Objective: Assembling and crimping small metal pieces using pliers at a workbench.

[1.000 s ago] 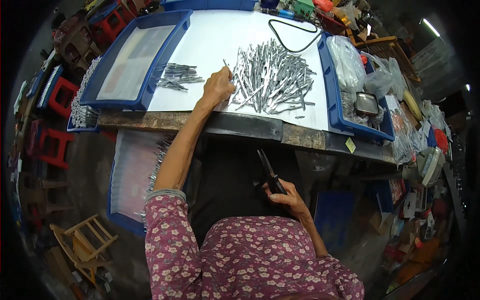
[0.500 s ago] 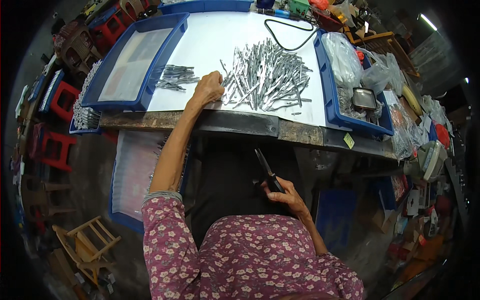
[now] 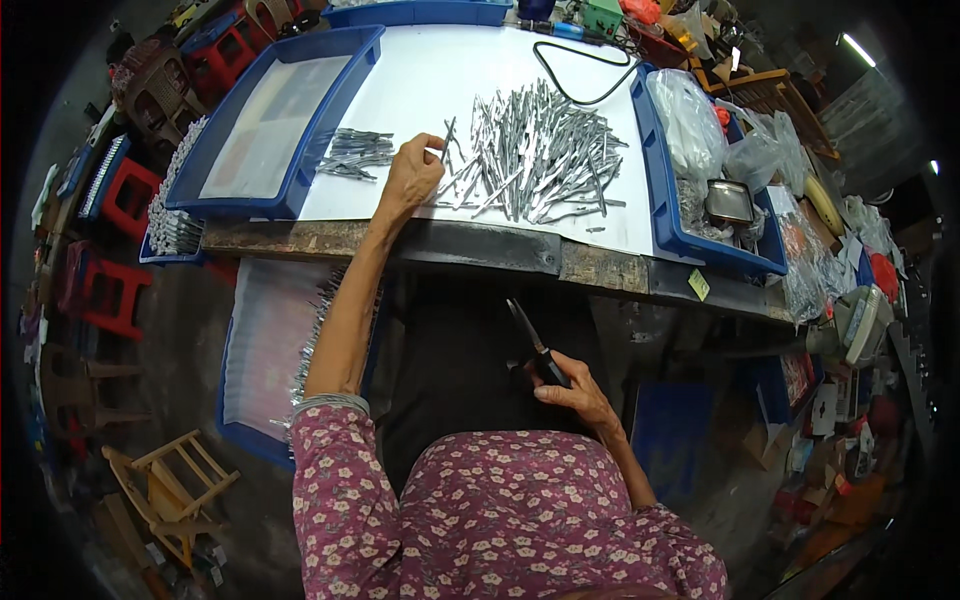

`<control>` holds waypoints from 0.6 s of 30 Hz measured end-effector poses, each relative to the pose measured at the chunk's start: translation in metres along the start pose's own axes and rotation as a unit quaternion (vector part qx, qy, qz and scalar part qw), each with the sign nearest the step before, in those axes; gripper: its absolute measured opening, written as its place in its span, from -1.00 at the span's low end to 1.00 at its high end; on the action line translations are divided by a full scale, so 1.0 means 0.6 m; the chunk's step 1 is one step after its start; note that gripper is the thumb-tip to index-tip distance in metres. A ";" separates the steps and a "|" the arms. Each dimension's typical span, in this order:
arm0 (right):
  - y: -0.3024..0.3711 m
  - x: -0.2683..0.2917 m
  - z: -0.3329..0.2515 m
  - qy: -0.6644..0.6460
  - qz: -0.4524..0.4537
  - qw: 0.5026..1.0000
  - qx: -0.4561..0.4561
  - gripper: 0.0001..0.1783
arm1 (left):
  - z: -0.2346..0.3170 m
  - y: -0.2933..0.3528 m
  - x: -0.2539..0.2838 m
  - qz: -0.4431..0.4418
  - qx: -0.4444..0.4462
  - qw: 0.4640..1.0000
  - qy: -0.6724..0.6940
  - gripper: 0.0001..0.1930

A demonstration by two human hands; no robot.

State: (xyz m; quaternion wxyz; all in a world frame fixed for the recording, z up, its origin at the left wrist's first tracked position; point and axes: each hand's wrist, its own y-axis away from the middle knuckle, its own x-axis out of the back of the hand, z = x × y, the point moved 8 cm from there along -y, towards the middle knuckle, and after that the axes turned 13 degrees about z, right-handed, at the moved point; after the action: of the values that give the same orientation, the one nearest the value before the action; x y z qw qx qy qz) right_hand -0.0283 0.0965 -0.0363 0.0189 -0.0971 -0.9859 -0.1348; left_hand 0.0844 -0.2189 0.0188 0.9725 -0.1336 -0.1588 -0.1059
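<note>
My left hand (image 3: 413, 174) is over the white table top, thumb and fingertips pinched on a thin grey metal strip (image 3: 447, 142) that stands out slantwise from them. Just right of it spreads a large loose pile of similar strips (image 3: 545, 150). A smaller, neater bunch of strips (image 3: 358, 154) lies left of the hand, beside a blue tray. Lower down, above my dark lap, my right hand (image 3: 575, 392) grips black-handled scissors (image 3: 536, 345), their slim blades pointing up and slightly parted. Part of the handles is hidden by my fingers.
A blue tray (image 3: 292, 190) with a pale lining stands at the table's left. Another blue tray (image 3: 668, 225) holds plastic bags and a small metal box at the right. A black cord loop (image 3: 585, 100) lies at the back. Below the table edge is a bin of metal pieces (image 3: 232, 375).
My left hand has shifted slightly left and down, drawing a strip away from the pile's left edge. My right hand and the scissors stay nearly still.
</note>
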 end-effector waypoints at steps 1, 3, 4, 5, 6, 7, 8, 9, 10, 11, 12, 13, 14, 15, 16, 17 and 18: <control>-0.001 0.002 -0.003 0.000 0.001 1.000 0.000 -0.52 | 0.009 0.008 -0.003 -0.014 0.003 0.999 0.047 -0.68; -0.005 0.008 -0.018 0.025 0.013 0.999 0.020 -0.50 | 0.019 0.027 -0.009 -0.032 0.033 0.991 0.127 -0.69; -0.005 0.007 -0.028 0.025 0.014 0.999 0.020 -0.50 | 0.037 0.043 -0.013 -0.049 0.064 0.976 0.205 -0.70; -0.006 0.008 -0.041 0.005 0.025 0.999 0.033 -0.51 | 0.053 0.060 -0.016 -0.042 0.078 0.968 0.234 -0.74; -0.007 0.011 -0.052 -0.015 0.036 0.998 0.046 -0.51 | 0.064 0.075 -0.020 -0.045 0.078 0.968 0.235 -0.74; -0.008 0.015 -0.060 -0.005 0.043 0.998 0.054 -0.51 | 0.078 0.090 -0.024 -0.069 0.088 0.951 0.287 -0.76; -0.011 0.016 -0.065 -0.005 0.044 0.998 0.053 -0.51 | 0.088 0.106 -0.032 -0.092 0.099 0.932 0.338 -0.78; -0.014 0.024 -0.076 0.032 0.071 0.993 0.084 -0.51 | 0.095 0.120 -0.037 -0.088 0.100 0.927 0.351 -0.80; -0.014 0.031 -0.085 0.069 0.100 0.986 0.112 -0.51 | 0.102 0.136 -0.044 -0.092 0.102 0.926 0.352 -0.80; -0.015 0.038 -0.089 0.087 0.127 0.979 0.134 -0.50 | 0.106 0.150 -0.051 -0.093 0.122 0.915 0.373 -0.82; -0.017 0.039 -0.095 0.086 0.132 0.979 0.129 -0.50 | 0.106 0.162 -0.059 -0.095 0.143 0.903 0.394 -0.85; -0.012 0.041 -0.120 0.108 0.166 0.966 0.166 -0.51 | 0.112 0.173 -0.062 -0.099 0.125 0.896 0.414 -0.86; -0.011 0.045 -0.137 0.130 0.199 0.950 0.201 -0.51 | 0.113 0.185 -0.067 -0.103 0.130 0.895 0.414 -0.86; -0.012 0.047 -0.143 0.159 0.221 0.930 0.245 -0.53 | 0.115 0.199 -0.071 -0.098 0.153 0.884 0.431 -0.85; -0.018 0.049 -0.142 0.159 0.224 0.931 0.241 -0.53 | 0.116 0.210 -0.072 -0.092 0.175 0.872 0.448 -0.84; -0.017 0.050 -0.152 0.193 0.240 0.908 0.282 -0.53 | 0.123 0.219 -0.074 -0.105 0.161 0.868 0.458 -0.85; -0.013 0.049 -0.162 0.226 0.255 0.883 0.323 -0.54 | 0.127 0.228 -0.077 -0.108 0.165 0.867 0.458 -0.85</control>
State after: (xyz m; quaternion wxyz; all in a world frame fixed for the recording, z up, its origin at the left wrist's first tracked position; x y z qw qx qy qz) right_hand -0.0578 0.0682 0.0570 0.3056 -0.3005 -0.8849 0.1824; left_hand 0.0540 -0.0600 0.0418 0.9263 0.1101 0.2757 -0.2319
